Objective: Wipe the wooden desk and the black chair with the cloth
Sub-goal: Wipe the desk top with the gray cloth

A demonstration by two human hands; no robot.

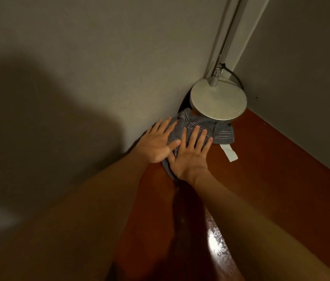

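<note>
Left hand (157, 144) and right hand (190, 157) both lay flat at centre frame, fingers straight and spread, pressing the cloth (221, 131) down, with nothing gripped. The left thumb lay against the right hand. The cloth was grey, striped and bunched, on the desk (281, 163) in its far corner. Its far edge touched or tucked under the round lamp base (218, 100); can't tell which. A white tag (228, 152) stuck out below the cloth's right end. The wall (79, 67) filled the upper left and the desk ran to the lower right. Progress, as a judgement: desk wipe under way, at the corner. A shiny patch at bottom centre might be damp, unsure. Chair not in view, so likely left to do.
</note>
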